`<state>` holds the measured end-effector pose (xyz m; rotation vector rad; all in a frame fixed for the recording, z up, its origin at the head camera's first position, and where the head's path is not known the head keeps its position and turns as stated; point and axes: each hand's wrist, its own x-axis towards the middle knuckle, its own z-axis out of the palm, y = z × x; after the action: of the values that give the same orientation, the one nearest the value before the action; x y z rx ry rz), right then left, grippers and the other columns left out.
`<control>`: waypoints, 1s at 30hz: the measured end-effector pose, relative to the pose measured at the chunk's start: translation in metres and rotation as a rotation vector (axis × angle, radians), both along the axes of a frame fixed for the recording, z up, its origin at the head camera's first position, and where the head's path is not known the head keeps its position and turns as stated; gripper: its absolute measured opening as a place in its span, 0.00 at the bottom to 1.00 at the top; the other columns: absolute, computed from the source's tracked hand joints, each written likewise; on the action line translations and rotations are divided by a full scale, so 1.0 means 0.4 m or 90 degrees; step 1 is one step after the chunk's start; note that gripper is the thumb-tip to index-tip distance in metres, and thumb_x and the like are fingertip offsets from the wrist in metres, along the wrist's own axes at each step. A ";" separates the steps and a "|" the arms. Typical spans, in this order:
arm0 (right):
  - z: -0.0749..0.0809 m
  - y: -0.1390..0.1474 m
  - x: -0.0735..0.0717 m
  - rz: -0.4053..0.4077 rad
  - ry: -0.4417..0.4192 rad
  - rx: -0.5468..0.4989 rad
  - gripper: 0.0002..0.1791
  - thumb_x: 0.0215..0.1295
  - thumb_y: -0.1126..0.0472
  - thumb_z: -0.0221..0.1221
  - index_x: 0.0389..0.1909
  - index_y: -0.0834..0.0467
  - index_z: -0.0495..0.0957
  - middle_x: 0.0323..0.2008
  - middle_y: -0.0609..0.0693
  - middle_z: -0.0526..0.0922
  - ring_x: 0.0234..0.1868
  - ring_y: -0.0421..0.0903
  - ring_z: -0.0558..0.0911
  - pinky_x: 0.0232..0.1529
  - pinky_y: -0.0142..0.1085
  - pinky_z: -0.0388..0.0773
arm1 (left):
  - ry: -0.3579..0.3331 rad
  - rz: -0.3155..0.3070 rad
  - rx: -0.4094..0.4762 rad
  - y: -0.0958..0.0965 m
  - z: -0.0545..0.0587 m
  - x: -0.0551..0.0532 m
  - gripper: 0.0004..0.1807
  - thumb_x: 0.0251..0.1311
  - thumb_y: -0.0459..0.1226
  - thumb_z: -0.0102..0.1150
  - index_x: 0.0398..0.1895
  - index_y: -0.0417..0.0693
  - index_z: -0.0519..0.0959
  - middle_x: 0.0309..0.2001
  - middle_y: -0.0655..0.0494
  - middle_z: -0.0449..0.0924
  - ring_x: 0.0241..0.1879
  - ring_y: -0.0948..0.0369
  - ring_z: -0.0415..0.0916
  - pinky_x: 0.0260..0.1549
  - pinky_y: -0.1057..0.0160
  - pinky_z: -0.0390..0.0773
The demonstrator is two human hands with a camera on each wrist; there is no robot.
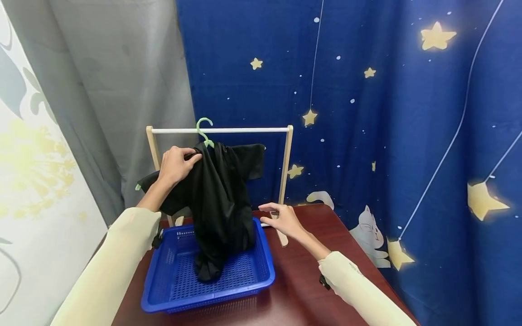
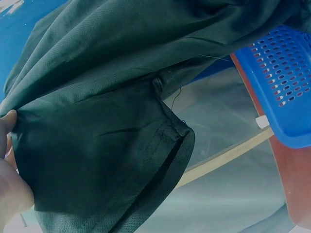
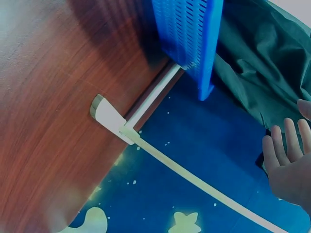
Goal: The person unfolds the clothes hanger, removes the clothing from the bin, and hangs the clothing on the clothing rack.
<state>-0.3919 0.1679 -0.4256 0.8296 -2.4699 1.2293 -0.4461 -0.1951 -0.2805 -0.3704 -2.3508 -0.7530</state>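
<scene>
A black short-sleeved shirt (image 1: pixel 222 194) drapes on a light green hanger (image 1: pixel 208 143), its lower end bunched inside a blue plastic basket (image 1: pixel 267 267). My left hand (image 1: pixel 175 165) pinches the fabric at the shoulder beside the hanger's neck. In the left wrist view, the thumb and fingers (image 2: pixel 8 119) hold the cloth at the left edge. The hanger's hook rises past the white rail (image 1: pixel 248 130); whether it rests on it I cannot tell. Away from the shirt, my right hand (image 1: pixel 285 220) is held near the rack's right post, fingers apart and holding nothing.
A small rack with wooden posts (image 1: pixel 286 167) stands at the back of the reddish-brown table (image 1: pixel 310 262), behind the basket. One rack foot (image 3: pixel 111 116) lies to the basket's right. Behind hang a grey curtain (image 1: pixel 134 68) and a blue star-patterned curtain (image 1: pixel 367 127).
</scene>
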 end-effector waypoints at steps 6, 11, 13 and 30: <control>-0.011 0.000 0.001 0.002 0.009 0.003 0.19 0.64 0.62 0.72 0.56 0.55 0.86 0.50 0.50 0.89 0.54 0.49 0.87 0.53 0.44 0.83 | -0.021 0.008 -0.014 -0.002 -0.012 -0.008 0.17 0.71 0.44 0.65 0.48 0.39 0.88 0.45 0.37 0.88 0.43 0.42 0.83 0.50 0.41 0.75; -0.017 0.000 0.002 -0.003 0.015 0.008 0.19 0.64 0.61 0.73 0.56 0.56 0.86 0.50 0.48 0.90 0.54 0.48 0.87 0.54 0.49 0.83 | -0.029 0.003 -0.021 0.002 -0.022 -0.010 0.17 0.70 0.46 0.66 0.47 0.40 0.89 0.45 0.38 0.88 0.45 0.42 0.83 0.53 0.41 0.75; -0.018 0.001 0.003 -0.005 0.018 0.014 0.19 0.64 0.60 0.73 0.56 0.56 0.86 0.50 0.48 0.90 0.54 0.47 0.87 0.54 0.48 0.83 | -0.028 0.001 -0.025 0.003 -0.024 -0.008 0.17 0.70 0.45 0.66 0.47 0.40 0.89 0.45 0.38 0.88 0.45 0.41 0.84 0.53 0.40 0.75; -0.031 0.005 0.010 0.012 -0.022 -0.009 0.19 0.63 0.63 0.72 0.56 0.58 0.86 0.50 0.51 0.89 0.52 0.50 0.88 0.53 0.44 0.84 | -0.055 0.043 -0.097 0.003 -0.027 -0.001 0.21 0.69 0.48 0.66 0.52 0.38 0.87 0.49 0.37 0.86 0.51 0.39 0.76 0.52 0.38 0.68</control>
<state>-0.3878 0.1698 -0.4382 0.8374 -2.4839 1.2763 -0.4464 -0.1938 -0.2912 -0.3263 -2.4969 -0.5706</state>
